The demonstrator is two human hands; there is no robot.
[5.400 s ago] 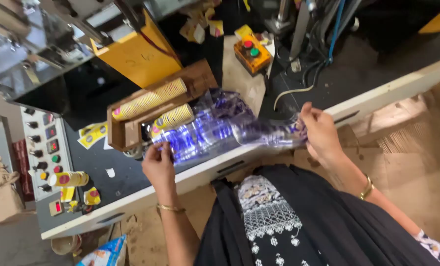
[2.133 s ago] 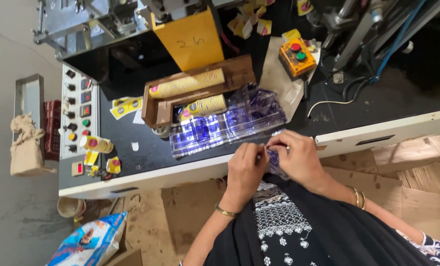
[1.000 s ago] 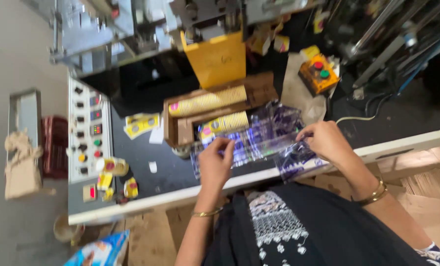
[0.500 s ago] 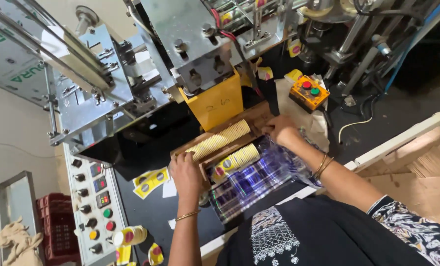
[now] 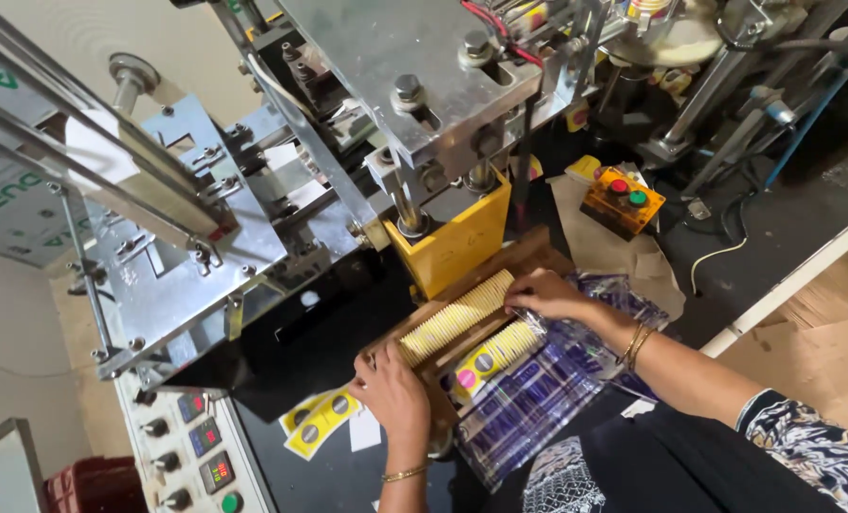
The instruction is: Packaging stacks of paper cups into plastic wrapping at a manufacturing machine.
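Black machine bench (image 5: 785, 228), steel press frame overhead. Step looks like lifting the nested stack of cream paper cups (image 5: 454, 318) out of the wooden tray (image 5: 528, 258). Left hand (image 5: 393, 388) fingers curled on the stack's near end, right hand (image 5: 544, 293) fingers closed on the far end. Next move needs a level lift; yellow chute (image 5: 457, 237) crowds the far side, open room toward the clear printed bags (image 5: 528, 404).

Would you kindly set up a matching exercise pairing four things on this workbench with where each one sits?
Things:
1. left hand
2. right hand
3. button box
4. yellow block

Places:
A. behind the wooden tray, under the metal press
B. near end of the ridged stack
C. far end of that stack
D. on brown paper, right of the tray

Pairs: 1-B, 2-C, 3-D, 4-A
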